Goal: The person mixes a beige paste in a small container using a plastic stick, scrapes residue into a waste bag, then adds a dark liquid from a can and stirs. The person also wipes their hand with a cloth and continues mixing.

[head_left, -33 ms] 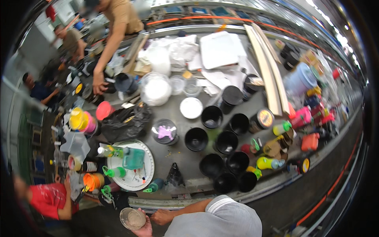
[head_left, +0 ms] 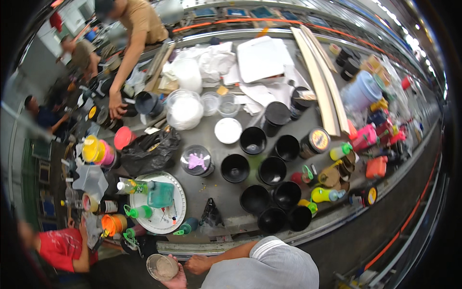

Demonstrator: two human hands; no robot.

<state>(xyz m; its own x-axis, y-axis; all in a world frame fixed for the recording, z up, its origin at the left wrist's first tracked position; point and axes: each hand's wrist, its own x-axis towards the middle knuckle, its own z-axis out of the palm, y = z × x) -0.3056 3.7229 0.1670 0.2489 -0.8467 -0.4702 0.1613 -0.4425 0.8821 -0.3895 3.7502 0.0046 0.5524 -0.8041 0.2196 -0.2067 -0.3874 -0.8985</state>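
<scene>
On my head feed, I have the left hand point(head_left: 179, 277) wrapped around a clear cup point(head_left: 162, 267) with pale brownish contents, just off the near edge of the table point(head_left: 199, 192). The right hand point(head_left: 198, 264) is close beside it, fingers curled; I can't tell whether it grips anything. On the table I see a white round tray point(head_left: 144, 223) bearing a teal jug point(head_left: 160, 194), with black tubs point(head_left: 255, 199) farther right.

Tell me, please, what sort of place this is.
It looks like a workshop, perhaps for mixing inks or paints: a grey worktable holds black tubs and a green jug.
</scene>
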